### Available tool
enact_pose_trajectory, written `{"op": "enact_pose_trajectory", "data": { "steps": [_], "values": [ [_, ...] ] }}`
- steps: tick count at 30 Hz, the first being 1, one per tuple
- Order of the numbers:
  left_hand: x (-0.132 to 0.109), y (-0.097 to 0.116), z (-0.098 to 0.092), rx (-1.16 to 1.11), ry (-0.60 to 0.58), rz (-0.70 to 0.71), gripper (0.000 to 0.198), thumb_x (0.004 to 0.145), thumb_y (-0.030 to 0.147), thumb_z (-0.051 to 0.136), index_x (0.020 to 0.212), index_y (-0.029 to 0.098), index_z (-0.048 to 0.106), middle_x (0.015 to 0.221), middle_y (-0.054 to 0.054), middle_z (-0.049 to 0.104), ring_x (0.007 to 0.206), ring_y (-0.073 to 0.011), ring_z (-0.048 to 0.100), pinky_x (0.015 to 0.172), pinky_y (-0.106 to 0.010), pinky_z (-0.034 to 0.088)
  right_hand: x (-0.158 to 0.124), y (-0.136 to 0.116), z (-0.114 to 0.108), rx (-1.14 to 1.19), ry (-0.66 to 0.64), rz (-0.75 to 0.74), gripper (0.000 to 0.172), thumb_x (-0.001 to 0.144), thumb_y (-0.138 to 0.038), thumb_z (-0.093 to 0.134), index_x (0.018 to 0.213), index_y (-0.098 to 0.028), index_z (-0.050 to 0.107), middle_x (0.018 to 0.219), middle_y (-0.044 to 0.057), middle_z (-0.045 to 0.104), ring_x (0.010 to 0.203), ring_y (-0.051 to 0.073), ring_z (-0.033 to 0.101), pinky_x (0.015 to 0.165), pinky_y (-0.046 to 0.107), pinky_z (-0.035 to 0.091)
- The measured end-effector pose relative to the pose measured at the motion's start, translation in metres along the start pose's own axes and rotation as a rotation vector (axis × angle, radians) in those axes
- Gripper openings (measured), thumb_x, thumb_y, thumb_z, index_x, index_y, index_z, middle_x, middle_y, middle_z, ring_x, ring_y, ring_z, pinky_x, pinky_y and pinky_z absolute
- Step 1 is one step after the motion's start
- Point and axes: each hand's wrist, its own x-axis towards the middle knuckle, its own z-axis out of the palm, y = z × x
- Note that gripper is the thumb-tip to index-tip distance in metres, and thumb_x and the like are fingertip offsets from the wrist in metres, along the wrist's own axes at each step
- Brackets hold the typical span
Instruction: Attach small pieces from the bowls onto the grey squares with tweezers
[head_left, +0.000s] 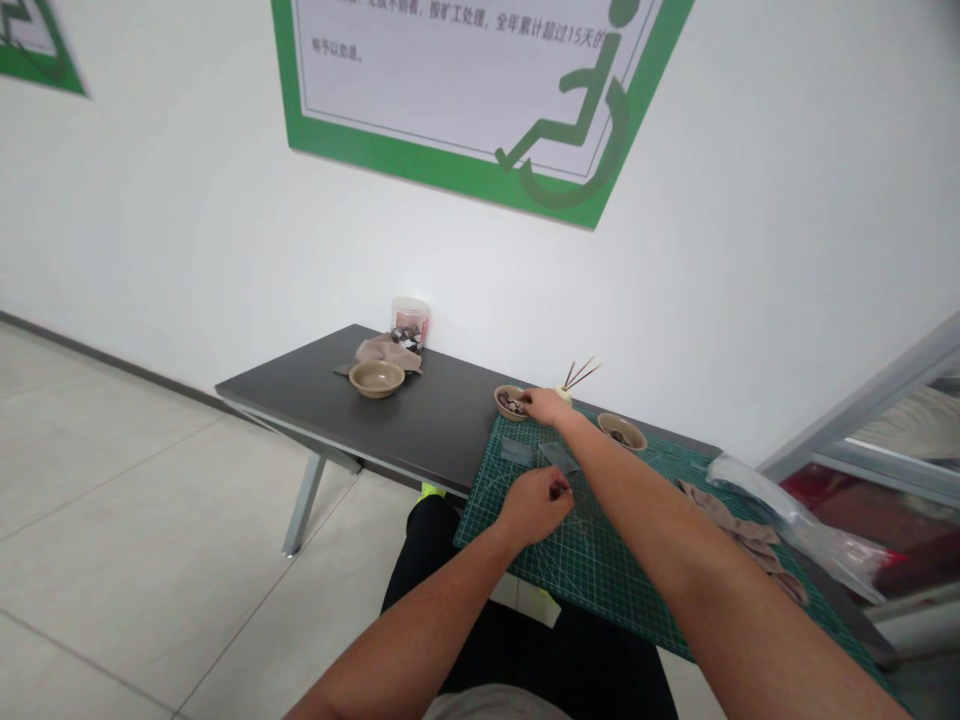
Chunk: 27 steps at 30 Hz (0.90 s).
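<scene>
My right hand [547, 406] reaches to a small tan bowl [498, 408] of dark and pale chip-like pieces [513, 403]. Its fingertips are drawn together at the bowl's right inner side, and whatever they pinch is too small to make out. Nearer to me, my left hand [534, 505] is held over the green cutting mat [600, 570], its fingers curled in with thumb and fingertips close together. What it holds, if anything, is hidden. Two grey-blue flat pieces, a left one [517, 451] and a right one [559, 457], lie on the mat between my hands.
Another bowl [622, 432] with dark pieces stands behind my right forearm, near thin sticks [579, 374]. Brown cloth strips [739, 530] and a clear plastic bag [802, 520] lie right. On the table's [300, 390] left are a bowl [377, 379], cloth [390, 350] and clear jar [410, 322].
</scene>
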Motion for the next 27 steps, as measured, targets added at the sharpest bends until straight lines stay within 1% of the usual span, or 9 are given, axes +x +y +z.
{"op": "enact_pose_trajectory", "data": {
  "steps": [3,7,10,15,18,22,27],
  "values": [
    [0.000,0.001,0.000,0.017,-0.007,0.006,0.014,0.080,0.025,0.053,0.084,0.019,0.064,0.077,-0.001,0.066,0.074,-0.0161,0.058,0.067,-0.026,0.040,0.010,-0.002,0.002,-0.012,-0.052,-0.045,0.036,0.090,-0.035,0.051,0.121,-0.021,0.064,0.119,0.011,0.067,0.106,0.025,0.063,0.085,0.030,0.044],
    [0.000,0.002,-0.001,0.048,-0.014,0.009,0.013,0.080,0.026,0.053,0.083,0.019,0.064,0.079,-0.001,0.067,0.074,-0.0163,0.058,0.067,-0.026,0.040,0.022,-0.007,0.005,-0.015,-0.105,-0.092,0.039,0.091,-0.034,0.050,0.128,-0.024,0.058,0.123,0.010,0.065,0.107,0.024,0.062,0.087,0.030,0.044],
    [0.000,0.003,-0.002,0.069,-0.025,0.007,0.013,0.080,0.024,0.053,0.085,0.019,0.064,0.080,-0.001,0.067,0.076,-0.0164,0.058,0.068,-0.027,0.040,0.028,-0.008,0.009,-0.015,-0.119,-0.095,0.042,0.092,-0.034,0.049,0.132,-0.022,0.055,0.124,0.012,0.065,0.107,0.025,0.062,0.088,0.031,0.044],
    [0.000,0.003,-0.003,0.107,-0.059,0.028,0.014,0.080,0.026,0.054,0.086,0.019,0.065,0.081,-0.003,0.067,0.079,-0.0184,0.059,0.070,-0.028,0.041,0.032,-0.010,0.013,-0.007,-0.123,-0.071,0.037,0.092,-0.036,0.048,0.122,-0.019,0.063,0.122,0.015,0.064,0.108,0.027,0.062,0.091,0.033,0.044],
    [0.001,0.002,-0.002,0.134,-0.074,0.050,0.015,0.080,0.027,0.055,0.086,0.019,0.065,0.080,-0.003,0.068,0.080,-0.0200,0.059,0.071,-0.029,0.041,0.031,-0.011,0.013,0.004,-0.107,-0.055,0.035,0.091,-0.037,0.050,0.117,-0.020,0.067,0.121,0.014,0.065,0.108,0.026,0.062,0.092,0.033,0.044],
    [0.001,0.001,-0.002,0.117,-0.073,0.039,0.016,0.080,0.025,0.054,0.089,0.019,0.065,0.083,-0.004,0.068,0.081,-0.0207,0.060,0.071,-0.030,0.041,0.026,-0.013,0.013,0.023,-0.053,-0.013,0.030,0.089,-0.035,0.053,0.112,-0.024,0.070,0.115,0.010,0.069,0.106,0.024,0.063,0.090,0.032,0.045],
    [0.001,0.000,-0.001,0.087,-0.075,0.041,0.017,0.079,0.025,0.054,0.090,0.019,0.065,0.085,-0.004,0.069,0.082,-0.0209,0.060,0.072,-0.031,0.042,0.015,-0.013,0.016,0.067,0.033,0.020,0.032,0.087,-0.033,0.053,0.115,-0.029,0.069,0.118,0.008,0.068,0.106,0.024,0.063,0.088,0.032,0.047]
  ]
}}
